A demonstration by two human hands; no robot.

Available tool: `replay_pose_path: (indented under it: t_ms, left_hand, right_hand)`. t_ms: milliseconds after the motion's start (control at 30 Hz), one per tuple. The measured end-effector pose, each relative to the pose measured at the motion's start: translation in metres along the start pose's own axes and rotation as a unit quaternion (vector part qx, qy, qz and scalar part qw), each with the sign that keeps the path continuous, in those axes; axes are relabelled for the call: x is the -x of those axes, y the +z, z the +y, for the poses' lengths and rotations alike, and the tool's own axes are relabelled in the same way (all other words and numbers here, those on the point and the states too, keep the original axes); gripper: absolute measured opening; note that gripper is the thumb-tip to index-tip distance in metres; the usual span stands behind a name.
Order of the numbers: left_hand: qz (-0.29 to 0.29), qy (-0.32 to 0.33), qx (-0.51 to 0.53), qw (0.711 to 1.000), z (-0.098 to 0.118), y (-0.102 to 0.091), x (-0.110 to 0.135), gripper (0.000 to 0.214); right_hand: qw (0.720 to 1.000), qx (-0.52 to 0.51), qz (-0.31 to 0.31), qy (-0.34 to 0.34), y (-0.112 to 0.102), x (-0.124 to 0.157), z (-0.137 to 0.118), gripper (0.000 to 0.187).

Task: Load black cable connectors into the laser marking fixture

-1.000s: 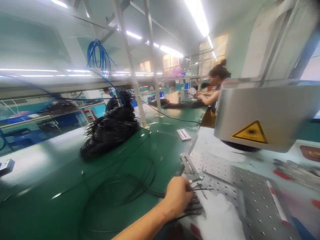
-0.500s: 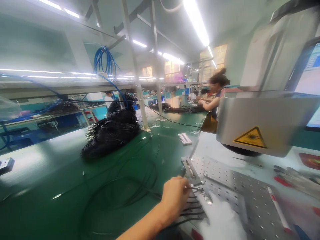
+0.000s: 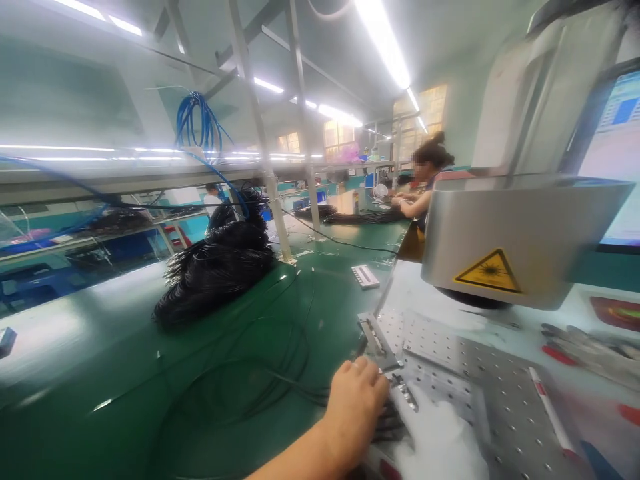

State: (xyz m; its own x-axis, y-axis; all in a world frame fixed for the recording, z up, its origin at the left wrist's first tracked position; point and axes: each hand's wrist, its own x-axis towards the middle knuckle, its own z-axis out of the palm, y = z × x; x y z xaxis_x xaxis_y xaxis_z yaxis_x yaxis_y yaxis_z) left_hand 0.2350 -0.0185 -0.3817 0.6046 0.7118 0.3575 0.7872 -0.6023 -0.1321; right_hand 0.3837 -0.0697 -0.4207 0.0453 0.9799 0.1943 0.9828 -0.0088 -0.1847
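Note:
My left hand [image 3: 356, 403] lies over several black cables [image 3: 390, 423] at the left edge of a perforated metal plate. Its fingers curl down around them, and the fingertips are hidden. Just beyond the knuckles sits a metal fixture block [image 3: 379, 341] with a slot. Small shiny metal connector pieces [image 3: 406, 392] lie to the right of the fingers. My right hand [image 3: 443, 437] appears as a white, smeared shape, seemingly in a white glove, beside the cables on the plate. Its fingers cannot be made out.
A laser head [image 3: 500, 243] with a yellow warning sign hangs over the perforated plate [image 3: 520, 407]. A red-and-white marker [image 3: 553, 410] lies there; gloves [image 3: 590, 353] rest farther right. A black cable bundle [image 3: 220, 267] and a slotted block [image 3: 365, 277] sit on the green table. A co-worker [image 3: 430, 177] sits beyond.
My left hand has turned and moved slightly right and down, and its knuckles now cover the cable pinched before. The whole view has shifted a little.

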Motion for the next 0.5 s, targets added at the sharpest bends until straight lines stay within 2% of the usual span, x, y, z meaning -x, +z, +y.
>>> replay_pose_path:
  t_ms: [100, 200, 500]
  left_hand:
    - [0.034, -0.015, 0.005, 0.999, -0.003, 0.005, 0.001, 0.015]
    - [0.024, -0.026, 0.007, 0.999, -0.003, 0.006, 0.0, 0.015]
    - [-0.169, -0.052, 0.013, 0.984, 0.003, -0.013, -0.017, 0.012]
  right_hand:
    - [1.0, -0.003, 0.0, -0.012, -0.002, 0.002, 0.0, 0.05]
    - [1.0, -0.01, 0.006, -0.028, -0.006, 0.005, -0.001, 0.04]
    - [0.997, -0.02, 0.012, -0.068, -0.006, 0.002, 0.0, 0.036]
